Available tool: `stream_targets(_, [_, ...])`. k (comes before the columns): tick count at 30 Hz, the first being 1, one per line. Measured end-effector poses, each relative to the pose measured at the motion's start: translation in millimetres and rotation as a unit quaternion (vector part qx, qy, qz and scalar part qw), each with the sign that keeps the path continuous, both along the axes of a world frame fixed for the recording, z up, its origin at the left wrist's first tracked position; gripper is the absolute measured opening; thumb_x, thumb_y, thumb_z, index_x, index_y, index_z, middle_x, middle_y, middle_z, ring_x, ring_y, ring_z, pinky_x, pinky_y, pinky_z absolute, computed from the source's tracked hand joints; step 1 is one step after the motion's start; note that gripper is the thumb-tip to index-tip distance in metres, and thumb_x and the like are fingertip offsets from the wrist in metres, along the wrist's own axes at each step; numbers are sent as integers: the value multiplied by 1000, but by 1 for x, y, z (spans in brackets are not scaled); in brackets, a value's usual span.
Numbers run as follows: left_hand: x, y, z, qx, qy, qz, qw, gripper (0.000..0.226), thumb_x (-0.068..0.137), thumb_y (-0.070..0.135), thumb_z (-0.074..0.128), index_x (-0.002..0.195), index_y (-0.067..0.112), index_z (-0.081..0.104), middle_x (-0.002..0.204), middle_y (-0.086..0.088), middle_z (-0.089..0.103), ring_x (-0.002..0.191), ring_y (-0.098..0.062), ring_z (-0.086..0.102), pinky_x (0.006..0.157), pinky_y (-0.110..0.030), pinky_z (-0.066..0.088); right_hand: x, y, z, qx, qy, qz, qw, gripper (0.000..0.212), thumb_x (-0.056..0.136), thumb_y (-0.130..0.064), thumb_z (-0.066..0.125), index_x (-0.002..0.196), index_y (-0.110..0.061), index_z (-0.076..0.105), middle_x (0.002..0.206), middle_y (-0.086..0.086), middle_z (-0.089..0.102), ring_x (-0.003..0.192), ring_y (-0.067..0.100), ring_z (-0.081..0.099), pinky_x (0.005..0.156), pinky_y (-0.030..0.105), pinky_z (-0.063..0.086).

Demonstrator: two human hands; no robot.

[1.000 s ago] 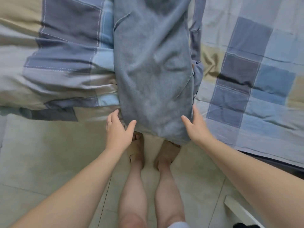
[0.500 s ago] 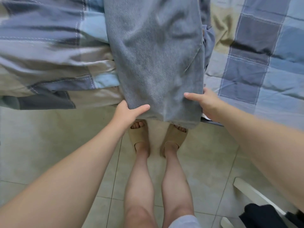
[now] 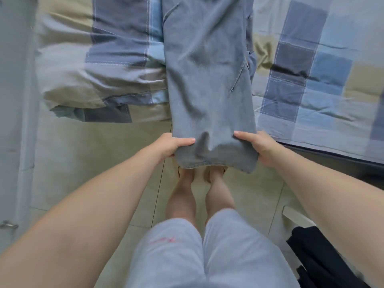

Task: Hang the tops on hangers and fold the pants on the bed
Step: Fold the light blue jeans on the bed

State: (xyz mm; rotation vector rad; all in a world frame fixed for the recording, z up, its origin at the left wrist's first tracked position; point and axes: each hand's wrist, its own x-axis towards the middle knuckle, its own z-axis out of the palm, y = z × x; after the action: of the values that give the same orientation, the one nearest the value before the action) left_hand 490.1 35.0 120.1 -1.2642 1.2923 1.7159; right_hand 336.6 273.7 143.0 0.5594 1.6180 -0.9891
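Grey-blue pants point(image 3: 207, 80) lie lengthwise on the bed point(image 3: 311, 84), their legs together, with the hem end hanging off the bed's edge over the floor. My left hand point(image 3: 169, 146) grips the left corner of the hem end, thumb on top. My right hand point(image 3: 256, 147) grips the right corner the same way. The hem end is lifted clear of the bed edge and sags a little between my hands. The waist end runs out of view at the top.
A rumpled checked quilt point(image 3: 99, 65) lies left of the pants. The tiled floor point(image 3: 93, 163) and my own legs are below. A dark garment point(image 3: 320, 256) sits on a white chair point(image 3: 295, 215) at the lower right. A white door point(image 3: 12, 121) stands at the left.
Both hands went from touching the sides of the hem end to gripping its corners, and the hem end has been pulled out toward me. The camera tilted down.
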Motion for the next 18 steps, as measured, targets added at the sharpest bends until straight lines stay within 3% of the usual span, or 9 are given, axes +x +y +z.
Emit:
stream_targets(5, [30, -5, 75, 13, -6, 26, 1000, 35, 89, 27, 74, 122, 17, 68, 110, 3, 76, 88, -11, 74, 67, -23, 56, 31, -5, 80, -14, -1, -23, 1000, 29, 82, -26, 80, 107, -14, 72, 91, 5, 79, 73, 20, 76, 55, 30, 58])
stream_targets(8, [44, -1, 105, -22, -4, 44, 999, 38, 94, 20, 69, 130, 8, 63, 121, -8, 71, 104, -24, 70, 91, -37, 57, 49, -9, 117, -14, 14, -47, 999, 21, 84, -26, 79, 101, -15, 72, 85, 4, 78, 68, 20, 75, 51, 28, 57])
stream_targets(10, [51, 5, 122, -61, -8, 67, 996, 38, 96, 21, 66, 131, 6, 61, 122, -10, 69, 106, -27, 68, 95, -40, 55, 60, -12, 135, -8, 27, -67, 997, 17, 87, -24, 77, 100, -15, 70, 82, 1, 78, 68, 18, 75, 54, 28, 58])
stream_targets(14, [64, 16, 155, -94, -41, 149, 984, 28, 99, 32, 60, 121, 15, 62, 112, -6, 71, 98, -26, 69, 85, -40, 59, 87, -9, 161, 10, 42, -116, 992, 13, 90, -22, 73, 100, -17, 66, 87, -1, 75, 79, 18, 71, 74, 36, 59])
stream_targets(18, [73, 13, 185, -89, -24, 186, 978, 30, 99, 38, 58, 120, 16, 62, 103, 0, 68, 86, -18, 65, 56, -28, 52, 110, -4, 181, -5, 54, -187, 981, 8, 94, -20, 69, 100, -17, 65, 74, -3, 75, 64, 13, 71, 56, 27, 56])
